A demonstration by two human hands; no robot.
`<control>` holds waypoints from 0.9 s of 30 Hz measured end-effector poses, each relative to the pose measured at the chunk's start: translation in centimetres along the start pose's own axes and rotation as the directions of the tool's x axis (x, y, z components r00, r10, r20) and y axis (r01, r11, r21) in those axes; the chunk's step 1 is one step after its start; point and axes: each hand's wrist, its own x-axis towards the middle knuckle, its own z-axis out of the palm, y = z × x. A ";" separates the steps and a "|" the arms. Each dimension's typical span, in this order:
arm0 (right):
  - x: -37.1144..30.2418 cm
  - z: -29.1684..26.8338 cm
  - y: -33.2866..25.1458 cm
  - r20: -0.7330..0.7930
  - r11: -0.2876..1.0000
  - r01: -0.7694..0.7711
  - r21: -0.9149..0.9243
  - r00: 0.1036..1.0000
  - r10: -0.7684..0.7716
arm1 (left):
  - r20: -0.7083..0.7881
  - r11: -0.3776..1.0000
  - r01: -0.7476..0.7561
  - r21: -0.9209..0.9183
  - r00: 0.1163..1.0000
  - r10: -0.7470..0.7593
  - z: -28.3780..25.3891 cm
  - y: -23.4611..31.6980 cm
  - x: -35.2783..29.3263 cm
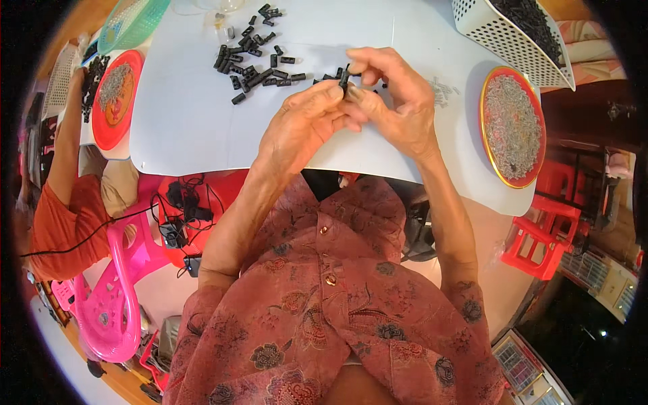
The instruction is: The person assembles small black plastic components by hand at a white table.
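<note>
A small black cylindrical piece (345, 78) stands roughly upright between my hands, above the white table (182, 128). The thumb and fingers of my left hand (295, 128) pinch its lower part. From the other side, my right hand (405, 104) closes on it too, with the index fingertip at its top end and the thumb lower down. Several similar short black tubes (253, 74) lie loose beyond my left hand, and a few more are partly hidden behind my fingers. Small clear pieces (442, 92) are scattered just right of my right hand.
On the right stands a gold-rimmed red plate (483, 128) heaped with small clear pieces. Behind it is a white perforated basket (499, 44) of black pieces. At left, another person's arm (66, 145) reaches past a second red plate (128, 131). A green basket (138, 30) sits behind.
</note>
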 end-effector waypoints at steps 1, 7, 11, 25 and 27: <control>0.0 0.0 0.0 -0.037 0.997 0.051 -0.056 0.998 -0.053 | -0.082 1.000 -0.016 -0.014 0.997 0.015 0.1 0.0 -0.1; -0.4 0.9 -0.4 0.079 0.992 -0.012 -0.123 0.997 0.021 | -0.043 0.998 -0.067 0.002 0.997 0.067 -0.6 -0.7 0.0; -0.4 0.8 -0.1 0.072 0.988 0.014 -0.156 0.997 -0.002 | -0.078 0.999 -0.043 0.003 0.996 0.043 -0.6 -0.7 0.4; -0.7 2.1 0.3 -0.064 0.927 0.226 -0.299 0.965 -0.256 | -0.130 0.991 -0.128 0.034 0.983 0.131 -0.3 -1.5 0.5; -0.8 1.8 0.4 -0.060 0.962 0.168 -0.213 0.981 -0.184 | -0.121 0.991 -0.134 0.018 0.983 0.135 -0.4 -1.4 0.5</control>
